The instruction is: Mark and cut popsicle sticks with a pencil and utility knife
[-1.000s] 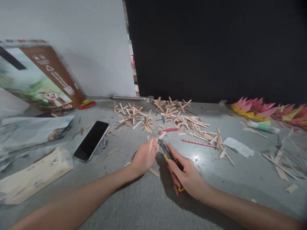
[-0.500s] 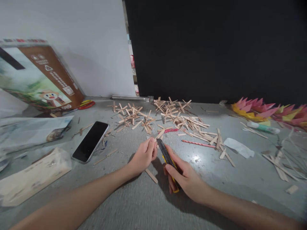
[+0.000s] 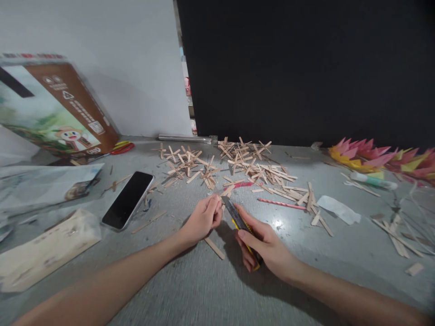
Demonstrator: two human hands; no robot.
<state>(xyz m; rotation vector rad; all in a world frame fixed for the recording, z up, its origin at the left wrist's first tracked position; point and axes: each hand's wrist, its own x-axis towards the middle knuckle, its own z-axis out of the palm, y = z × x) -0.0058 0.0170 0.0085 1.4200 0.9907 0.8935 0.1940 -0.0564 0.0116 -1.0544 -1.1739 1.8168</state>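
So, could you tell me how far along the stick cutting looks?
Done: many crossed stick pieces lie piled behind. In hand: the right hand holds a utility knife against a stick pinched by the left hand. Left: loose uncut sticks remain on the table.

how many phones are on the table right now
1: a black phone lies face-up left of the left hand, beside scattered sticks. More could be hidden under the papers.
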